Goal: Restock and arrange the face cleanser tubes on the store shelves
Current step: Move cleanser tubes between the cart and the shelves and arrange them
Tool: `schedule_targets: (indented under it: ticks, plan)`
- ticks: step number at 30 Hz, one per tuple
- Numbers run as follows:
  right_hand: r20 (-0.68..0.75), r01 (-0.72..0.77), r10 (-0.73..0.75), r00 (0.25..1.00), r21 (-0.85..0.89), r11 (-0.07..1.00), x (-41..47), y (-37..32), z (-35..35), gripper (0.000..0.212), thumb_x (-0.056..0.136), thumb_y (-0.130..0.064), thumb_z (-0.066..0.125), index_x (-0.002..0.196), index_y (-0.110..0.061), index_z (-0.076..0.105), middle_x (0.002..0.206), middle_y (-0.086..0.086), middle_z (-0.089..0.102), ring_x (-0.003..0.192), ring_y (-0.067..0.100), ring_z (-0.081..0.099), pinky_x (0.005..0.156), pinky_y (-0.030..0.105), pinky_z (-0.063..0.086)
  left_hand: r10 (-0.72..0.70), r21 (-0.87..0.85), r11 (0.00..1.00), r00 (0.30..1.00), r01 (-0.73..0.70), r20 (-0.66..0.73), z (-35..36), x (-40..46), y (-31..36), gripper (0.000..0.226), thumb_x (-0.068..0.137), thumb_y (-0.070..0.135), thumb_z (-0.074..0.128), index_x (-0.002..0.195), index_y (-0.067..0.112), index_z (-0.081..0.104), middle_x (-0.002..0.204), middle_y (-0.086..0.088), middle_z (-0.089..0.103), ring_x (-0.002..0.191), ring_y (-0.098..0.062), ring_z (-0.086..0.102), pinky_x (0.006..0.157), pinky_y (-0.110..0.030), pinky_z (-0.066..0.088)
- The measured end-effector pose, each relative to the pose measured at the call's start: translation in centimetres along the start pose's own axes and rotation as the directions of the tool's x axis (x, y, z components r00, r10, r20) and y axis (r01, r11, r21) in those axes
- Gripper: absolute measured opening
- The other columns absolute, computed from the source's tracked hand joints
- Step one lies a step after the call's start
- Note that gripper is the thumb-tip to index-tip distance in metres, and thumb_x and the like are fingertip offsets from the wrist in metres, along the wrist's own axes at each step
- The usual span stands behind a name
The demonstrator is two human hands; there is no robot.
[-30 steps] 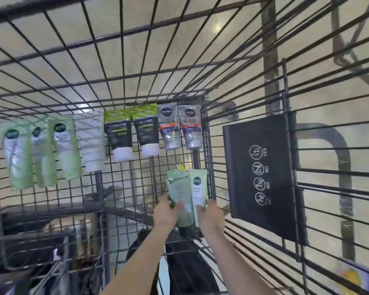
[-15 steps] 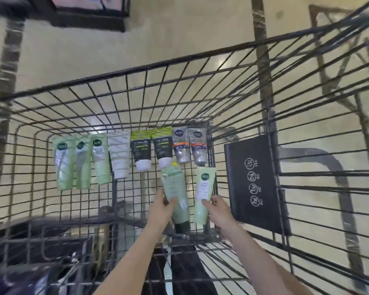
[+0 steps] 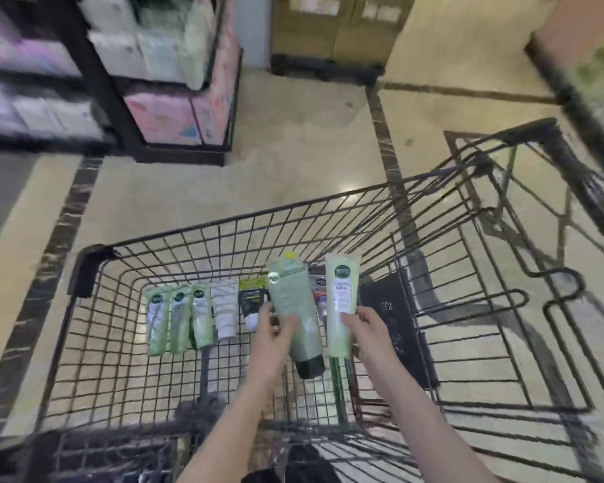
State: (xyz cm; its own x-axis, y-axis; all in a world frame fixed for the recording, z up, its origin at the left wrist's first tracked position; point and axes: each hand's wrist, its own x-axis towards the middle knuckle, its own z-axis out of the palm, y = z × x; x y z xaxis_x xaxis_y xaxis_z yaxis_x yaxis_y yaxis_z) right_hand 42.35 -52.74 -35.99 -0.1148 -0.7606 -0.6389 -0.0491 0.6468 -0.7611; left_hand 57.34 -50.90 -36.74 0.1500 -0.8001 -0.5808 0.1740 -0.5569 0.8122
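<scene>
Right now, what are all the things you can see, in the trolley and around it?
Black wire shopping trolley: one, black, on the beige floor, seen from above.
Pale green cleanser tubes: three, side by side at the left of the row on the trolley bottom.
White ribbed tube: one, right of the green three.
Black-and-lime tube with white cap: one, next in the row, partly hidden.
Grey tube with orange band: at least one, mostly hidden behind the held tubes.
Black warning-sign panel: one, at the trolley's right.
Store shelves: black frame, blurred pastel packs, upper left.
Grey-green tube with black cap: one, in the left hand.
Light green tube with white label: one, in the right hand.
</scene>
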Motion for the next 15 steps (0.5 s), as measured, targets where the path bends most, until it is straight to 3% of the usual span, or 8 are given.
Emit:
schedule_targets:
  ticks: [3, 6, 8, 11, 15]
  plan:
    - [0.010, 0.105, -0.105, 0.994, 0.044, 0.994, -2.4, -3.0, 0.5, 0.008, 0.092, -0.016, 0.055, 0.100, -0.016, 0.057, 0.095, 0.006, 0.065, 0.077, 0.015, 0.062, 0.063, 0.028, 0.048, 0.099, -0.069, 0.992, 0.995, -0.101, -0.026, -0.9, -1.8, 3.0, 0.021, 0.093, 0.025, 0.052, 0.113, 0.029, 0.049, 0.119, 0.003, 0.059, 0.103, -0.013, 0.059, 0.092, -0.044, 0.050]
    - [0.015, 0.175, -0.178, 0.984, 0.110, 0.978, -4.3, -6.0, 0.8, 0.006, 0.093, -0.015, 0.054, 0.097, -0.018, 0.057, 0.093, 0.003, 0.065, 0.076, 0.015, 0.065, 0.066, 0.032, 0.053, 0.188, -0.124, 0.973, 0.981, -0.193, -0.049, -1.3, -3.7, 5.9, 0.016, 0.091, 0.027, 0.055, 0.101, 0.037, 0.049, 0.110, 0.005, 0.061, 0.103, -0.015, 0.060, 0.089, -0.045, 0.052]
    - [0.039, 0.212, -0.219, 0.975, 0.144, 0.967, -5.5, -7.9, 0.9, 0.007, 0.093, -0.016, 0.055, 0.095, -0.023, 0.054, 0.093, 0.002, 0.066, 0.075, 0.015, 0.068, 0.068, 0.034, 0.055, 0.241, -0.168, 0.953, 0.966, -0.253, -0.088, -1.5, -5.1, 7.5, 0.016, 0.091, 0.025, 0.055, 0.101, 0.035, 0.049, 0.108, 0.002, 0.062, 0.100, -0.017, 0.062, 0.082, -0.040, 0.055]
    - [0.085, 0.267, -0.284, 0.955, 0.171, 0.948, -7.2, -10.3, 0.7, 0.018, 0.093, -0.019, 0.055, 0.110, -0.017, 0.053, 0.097, 0.004, 0.066, 0.075, 0.015, 0.068, 0.058, 0.028, 0.053, 0.289, -0.204, 0.926, 0.945, -0.317, -0.155, -1.4, -7.4, 9.4, 0.026, 0.089, 0.028, 0.056, 0.115, 0.028, 0.049, 0.110, 0.003, 0.063, 0.099, -0.016, 0.063, 0.078, -0.041, 0.057]
    - [0.198, 0.329, -0.371, 0.907, 0.215, 0.920, -9.9, -12.8, -0.1, 0.019, 0.093, -0.021, 0.054, 0.112, -0.017, 0.054, 0.105, 0.009, 0.065, 0.079, 0.017, 0.065, 0.055, 0.025, 0.050, 0.373, -0.229, 0.869, 0.885, -0.438, -0.279, -1.1, -11.1, 11.3, 0.029, 0.090, 0.022, 0.056, 0.118, 0.024, 0.046, 0.102, 0.007, 0.065, 0.088, -0.005, 0.063, 0.061, -0.025, 0.055]
